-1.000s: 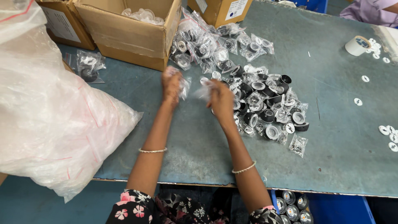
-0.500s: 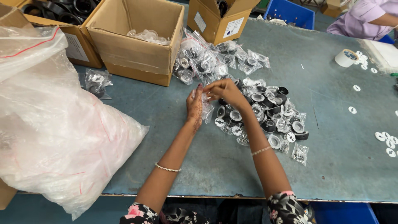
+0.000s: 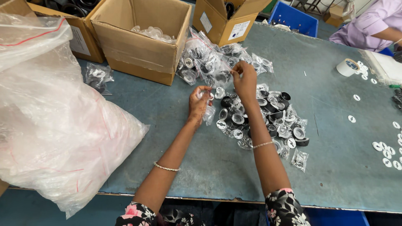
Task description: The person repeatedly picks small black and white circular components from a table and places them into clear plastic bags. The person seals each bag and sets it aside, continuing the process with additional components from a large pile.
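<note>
My left hand (image 3: 199,102) holds a small clear plastic bag (image 3: 208,112) that hangs from its fingers above the blue-grey table (image 3: 167,150). My right hand (image 3: 244,79) is raised a little further away, with its fingertips pinched together over a pile of small black and silver round parts in clear bags (image 3: 268,121). I cannot tell what the right fingertips pinch. Both wrists wear thin bracelets.
A big clear plastic sack (image 3: 54,117) lies at the left. Open cardboard boxes (image 3: 142,37) stand at the back, one with clear bags inside. More bagged parts (image 3: 209,62) lie beside them. A tape roll (image 3: 347,67), white round stickers (image 3: 387,148) and another person's sleeve (image 3: 372,25) are at the right.
My hands were together over the pile; now they have drawn apart, the right one lifted up and away, the left one keeping the small bag.
</note>
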